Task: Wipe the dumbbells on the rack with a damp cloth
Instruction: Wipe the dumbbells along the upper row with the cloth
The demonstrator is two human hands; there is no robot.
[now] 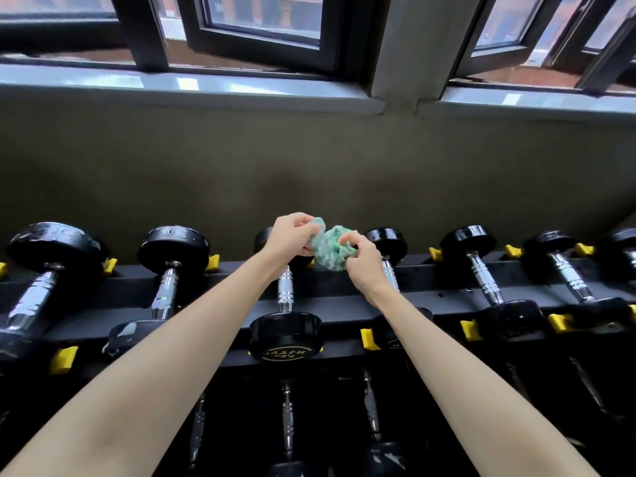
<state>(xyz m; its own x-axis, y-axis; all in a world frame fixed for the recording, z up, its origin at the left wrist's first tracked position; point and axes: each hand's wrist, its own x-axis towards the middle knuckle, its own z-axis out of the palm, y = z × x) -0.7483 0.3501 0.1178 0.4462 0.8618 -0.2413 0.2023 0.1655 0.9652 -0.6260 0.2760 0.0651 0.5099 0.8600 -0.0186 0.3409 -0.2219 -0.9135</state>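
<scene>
From the head view you face a black metal rack [220,287] with yellow plastic cradles [63,359], set against a dull olive-grey wall [309,160]. Above the wall runs a pale, glossy window sill [172,84], and over it stand black-framed windows [261,22], some swung open.

A row of black round-headed dumbbells with chrome handles [285,333] lies across the rack's top tier, each running from near to far, with the larger ones on the left. More chrome handles [287,418] show in the dark lower tier, near you.

Both your bare arms reach forward over the middle of the rack. The crumpled green cloth [330,251] is held up between your two hands, above the far ends of the two middle dumbbells and not touching either. Your left hand [292,237] pinches the cloth's left end with curled fingers and thumb. Your right hand [364,266] grips its right side, fingertips bunched into the fabric. The hands are close together, with only the cloth between them.
</scene>
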